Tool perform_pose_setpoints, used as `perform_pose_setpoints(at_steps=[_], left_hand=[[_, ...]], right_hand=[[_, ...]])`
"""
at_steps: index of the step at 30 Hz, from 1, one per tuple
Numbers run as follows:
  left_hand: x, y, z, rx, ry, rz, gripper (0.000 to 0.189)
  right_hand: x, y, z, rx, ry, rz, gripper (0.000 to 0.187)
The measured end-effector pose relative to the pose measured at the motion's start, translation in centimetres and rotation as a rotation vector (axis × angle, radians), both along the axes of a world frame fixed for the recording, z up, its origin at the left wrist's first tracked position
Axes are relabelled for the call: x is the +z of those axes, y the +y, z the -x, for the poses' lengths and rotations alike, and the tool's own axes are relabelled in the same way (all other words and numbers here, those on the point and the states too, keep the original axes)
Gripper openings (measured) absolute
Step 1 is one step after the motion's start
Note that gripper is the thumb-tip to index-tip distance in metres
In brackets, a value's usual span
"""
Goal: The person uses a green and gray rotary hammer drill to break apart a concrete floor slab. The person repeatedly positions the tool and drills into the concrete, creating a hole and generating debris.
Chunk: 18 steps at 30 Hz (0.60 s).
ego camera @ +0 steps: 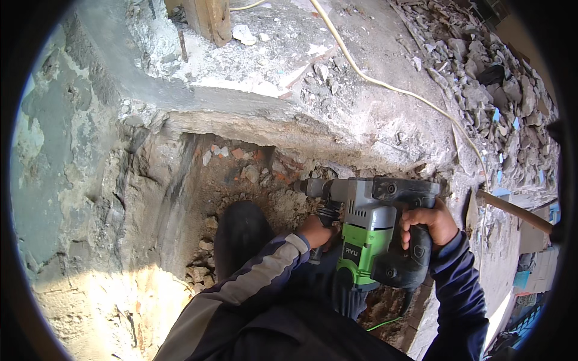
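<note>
A green and grey RYU demolition hammer (pixel 368 225) lies across in front of me, its nose pointing left into a dug-out pit (pixel 239 176). My left hand (pixel 318 232) grips the black side handle behind the nose. Around the black rear handle (pixel 422 234) my right hand (pixel 431 223) is closed; whether a finger presses the trigger cannot be told. The tool's front end (pixel 311 187) is near the broken earth and brick rubble under the slab edge (pixel 253 122). No chisel bit can be made out clearly. My knee (pixel 244 234) is bent inside the pit.
A pale cable (pixel 361 74) runs over the concrete floor. Broken rubble (pixel 483 85) is heaped at the upper right. A wooden tool handle (pixel 515 210) sticks out at right. A timber post (pixel 207 20) stands on the slab, near a rusty rebar stub (pixel 182 45). A rough plastered wall (pixel 58 171) bounds the left.
</note>
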<state>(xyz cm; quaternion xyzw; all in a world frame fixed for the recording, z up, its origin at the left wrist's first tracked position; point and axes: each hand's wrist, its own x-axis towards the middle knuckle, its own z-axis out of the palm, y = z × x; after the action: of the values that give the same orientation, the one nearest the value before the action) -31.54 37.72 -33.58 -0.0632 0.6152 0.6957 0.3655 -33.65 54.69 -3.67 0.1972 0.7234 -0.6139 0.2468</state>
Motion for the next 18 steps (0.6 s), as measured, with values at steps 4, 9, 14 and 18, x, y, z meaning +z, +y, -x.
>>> perform_pose_setpoints(at_steps=[4,9,14,18], left_hand=[[1.2,0.1,0.6,-0.005,-0.071,0.005,0.013],[1.7,-0.1,0.5,0.016,-0.114,-0.063,0.013],[1.2,-0.3,0.4,0.012,-0.047,-0.055,0.016],[1.1,-0.4,0.4,0.056,-0.094,-0.112,0.018]], right_hand=[[-0.1,0.6,0.4,-0.012,-0.027,-0.002,0.018],[-0.3,0.5,0.9,0.011,-0.018,0.034,0.018],[-0.1,0.1,0.8,0.007,0.011,0.011,0.019],[-0.4,0.0,0.9,-0.006,-0.022,0.014,0.020]])
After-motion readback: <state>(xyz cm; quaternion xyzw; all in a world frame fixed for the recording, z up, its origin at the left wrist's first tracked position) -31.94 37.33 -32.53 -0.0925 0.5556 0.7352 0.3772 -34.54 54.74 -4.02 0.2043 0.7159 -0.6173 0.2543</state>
